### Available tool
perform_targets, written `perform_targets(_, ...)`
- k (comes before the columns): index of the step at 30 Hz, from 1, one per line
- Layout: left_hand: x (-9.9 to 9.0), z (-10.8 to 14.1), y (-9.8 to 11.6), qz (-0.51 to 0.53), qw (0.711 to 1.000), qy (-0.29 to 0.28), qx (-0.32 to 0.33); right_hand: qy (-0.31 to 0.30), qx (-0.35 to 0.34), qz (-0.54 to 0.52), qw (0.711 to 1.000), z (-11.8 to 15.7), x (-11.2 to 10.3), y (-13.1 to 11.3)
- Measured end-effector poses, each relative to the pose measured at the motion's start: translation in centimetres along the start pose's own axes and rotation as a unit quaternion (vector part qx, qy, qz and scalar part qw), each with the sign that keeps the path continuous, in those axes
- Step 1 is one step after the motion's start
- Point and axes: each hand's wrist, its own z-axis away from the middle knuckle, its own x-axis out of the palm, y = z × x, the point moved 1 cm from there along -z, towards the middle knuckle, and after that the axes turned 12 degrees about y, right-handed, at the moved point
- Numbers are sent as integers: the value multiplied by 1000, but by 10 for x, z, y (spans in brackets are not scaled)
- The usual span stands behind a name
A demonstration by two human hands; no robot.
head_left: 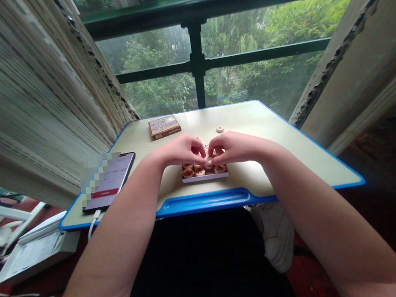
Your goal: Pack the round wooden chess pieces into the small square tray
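Observation:
A shallow box point(205, 178) filled with round wooden Chinese chess pieces point(199, 171) sits near the front of the small table, with red and dark characters facing up. My left hand point(184, 149) curves over its left side, thumb and fingers closed at a Chinese chess piece point(208, 158) near the middle. From the right, my right hand point(232, 147) bends in the same way, its fingertips closed at the same spot. The two hands almost meet, and their fingers partly hide the pieces. Beyond my right hand, a single loose piece point(220, 129) lies on the tabletop.
The pale table point(247, 116) has a blue rim and a blue front groove point(204, 201). A flat brown-edged box point(164, 126) lies at the back left. A phone point(112, 181) with a white cable rests on the left. Curtains flank a green-framed window behind.

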Motion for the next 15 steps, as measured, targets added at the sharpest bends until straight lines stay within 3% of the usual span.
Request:
perform_targets(8, 0, -1, -3, 2, 1000, -24, 3, -2, -1, 8, 1000, 0, 1, -3)
perform_targets(15, 1, 0, -2, 2, 1000, 4, 10, -1, -1, 5, 1000, 0, 1, -3)
